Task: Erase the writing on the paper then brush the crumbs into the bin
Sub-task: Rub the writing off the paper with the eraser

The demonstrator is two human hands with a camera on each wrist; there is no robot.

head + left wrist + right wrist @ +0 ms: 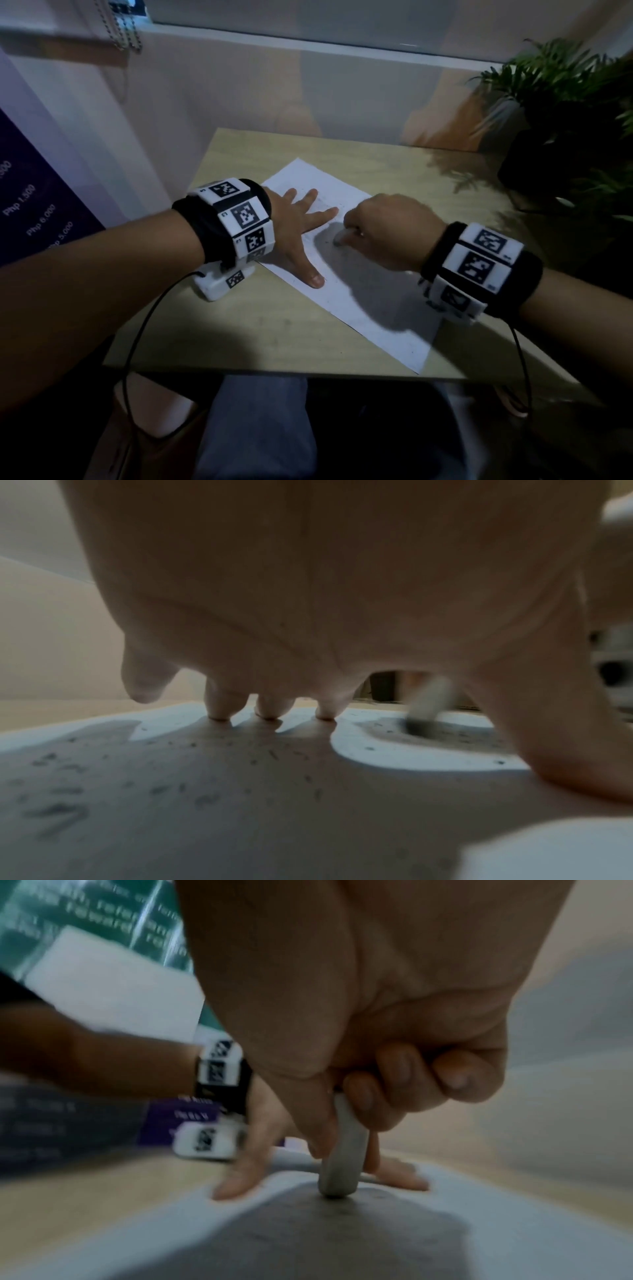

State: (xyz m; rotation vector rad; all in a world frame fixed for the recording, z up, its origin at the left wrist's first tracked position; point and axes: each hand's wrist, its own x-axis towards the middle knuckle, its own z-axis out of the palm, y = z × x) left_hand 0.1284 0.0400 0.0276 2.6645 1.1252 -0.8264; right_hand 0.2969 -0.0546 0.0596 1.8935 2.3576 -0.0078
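A white sheet of paper (373,305) lies slanted on the light wooden table (274,329). My left hand (301,222) lies flat on its upper part, fingers spread and pressing it down. My right hand (380,229) is curled round a grey-white eraser (342,1158), whose dirty tip touches the paper just right of the left fingers. In the left wrist view the eraser (424,707) stands tilted on the paper (212,804), and dark crumbs (205,799) and faint pencil marks are scattered under my palm. No bin is in view.
A dark potted plant (565,113) stands at the table's back right corner. A wall and window ledge rise behind the table. A purple poster with price text (30,205) hangs at the left. My legs are under the front edge.
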